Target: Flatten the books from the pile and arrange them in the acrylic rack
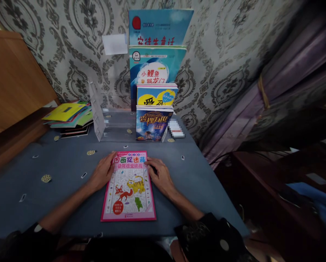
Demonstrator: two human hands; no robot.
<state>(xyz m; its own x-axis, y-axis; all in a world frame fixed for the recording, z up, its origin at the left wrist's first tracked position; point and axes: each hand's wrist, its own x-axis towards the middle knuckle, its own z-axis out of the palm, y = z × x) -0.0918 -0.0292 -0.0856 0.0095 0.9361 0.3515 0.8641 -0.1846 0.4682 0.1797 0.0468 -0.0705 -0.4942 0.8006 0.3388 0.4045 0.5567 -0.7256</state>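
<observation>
A pink-bordered picture book (130,189) lies flat on the grey-blue tablecloth, its cover up, with a fox and a yellow striped cat printed on it. My left hand (104,169) is at its upper left edge, fingers curled against the side. On the opposite edge, my right hand (159,173) holds the book with its fingertips on the cover's upper right corner. The undersides of both hands are hidden.
Behind the book, a clear stepped rack (116,127) bears upright books, the front one a dark blue book (153,123). A pile of thin books (67,112) lies at the left. A pixelated small item (176,128) is right of the rack. A purple curtain (234,105) hangs at the right.
</observation>
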